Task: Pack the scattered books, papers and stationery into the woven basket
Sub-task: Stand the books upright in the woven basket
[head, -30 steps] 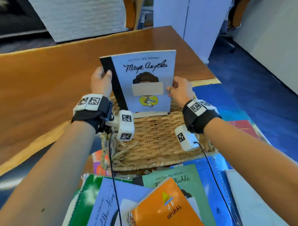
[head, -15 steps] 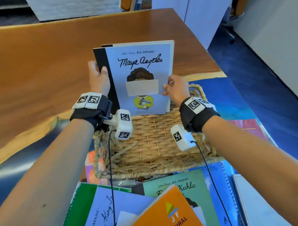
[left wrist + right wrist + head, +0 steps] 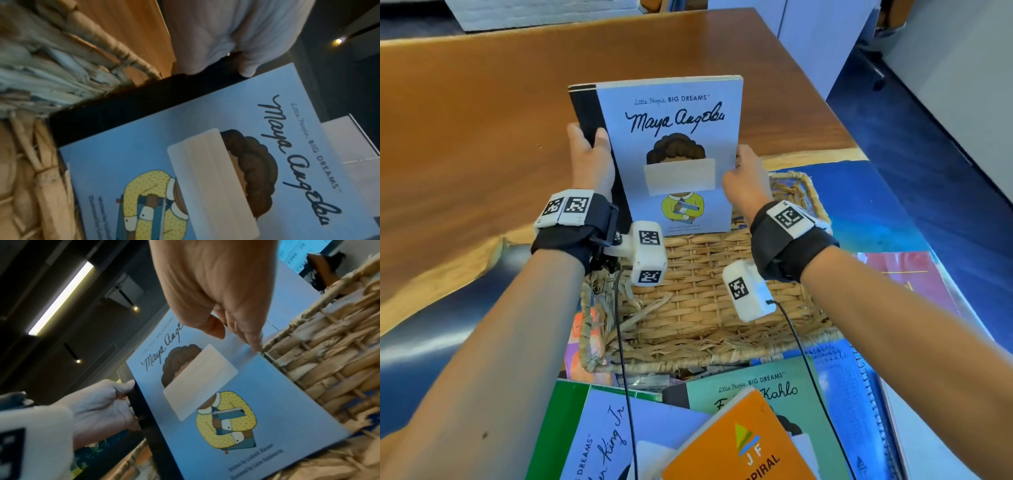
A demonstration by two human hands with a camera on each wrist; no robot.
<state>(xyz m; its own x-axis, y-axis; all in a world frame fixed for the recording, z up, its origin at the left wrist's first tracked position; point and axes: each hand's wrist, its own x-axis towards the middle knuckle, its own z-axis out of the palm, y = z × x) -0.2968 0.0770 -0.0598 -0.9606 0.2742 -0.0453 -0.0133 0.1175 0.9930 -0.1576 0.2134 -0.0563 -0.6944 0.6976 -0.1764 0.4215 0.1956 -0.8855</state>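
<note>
Brown wooden table with blue patches carries a tan woven basket and a scatter of books near the person. A light-blue Maya Angelou picture book with a black spine stands upright in the basket, bottom edge down inside, cover facing the person.

Change: a second ago the book sat lower, with a pale edge showing under it; now it rides higher above the rim and looks more upright. Probably being squared up or repositioned, so this book is not yet settled.

Left hand grips the black spine edge, thumb on the front and fingers curled behind. Right hand pinches the opposite edge, thumb in front.

Unpacked, near the person outside the basket: green Kahlo book, orange spiral notebook, pale-blue King book, blue spiral notebook, red folder. Most of the task remains.

Views: the right wrist view shows the book's lower corner against the basket's inner weave, hidden from the head view by the near wall. The left wrist view shows the left thumb tip on the spine, and the frayed basket rim. Only the head view shows the leftover pile.
</note>
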